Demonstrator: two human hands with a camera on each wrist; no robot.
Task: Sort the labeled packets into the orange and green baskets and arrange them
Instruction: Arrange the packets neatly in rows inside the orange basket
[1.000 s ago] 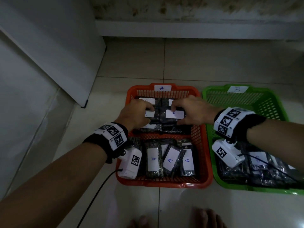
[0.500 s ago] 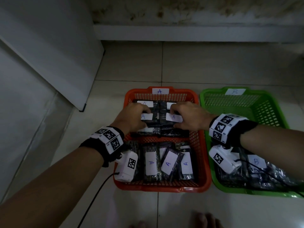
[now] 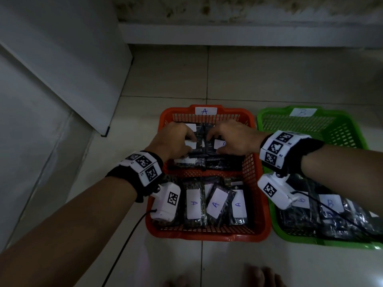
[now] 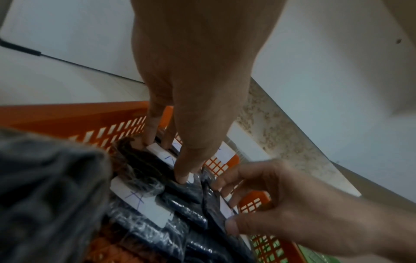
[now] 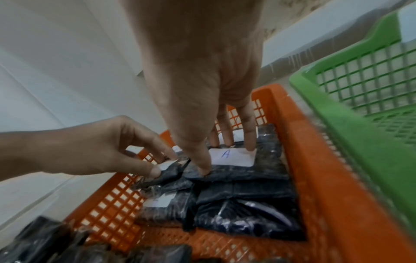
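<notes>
At the far end of the orange basket, under its "A" tag, I have both hands down on the back stack of dark packets. My left hand has its grip closed on the top left packet, thumb and fingers pinching its near edge, so I can nudge it against its neighbour. My right hand holds the top right packet: the fingertips press on its white "A" label while the thumb curls under the near edge, so this grip is closed too. I judge the two hands work as a pair in order to square the twin stacks side by side, labels facing up so the letters stay readable.

Nearer to me in the same basket, a front row of A packets lies flat; the middle one sits tilted across its neighbours and would need straightening. Between that row and the back stack, a strip of bare orange mesh shows.

Just right of the orange basket, touching or nearly so, stands the green basket, tagged "B". Its far half shows only mesh, and the B packets are heaped at its near end, partly hidden behind my right wrist camera.

Sorting looks finished, as I see no loose packets on the floor tiles; what remains seems to be tidying. The wrappers look slick and crinkly, so stacked packets could slide if I press off-centre.
</notes>
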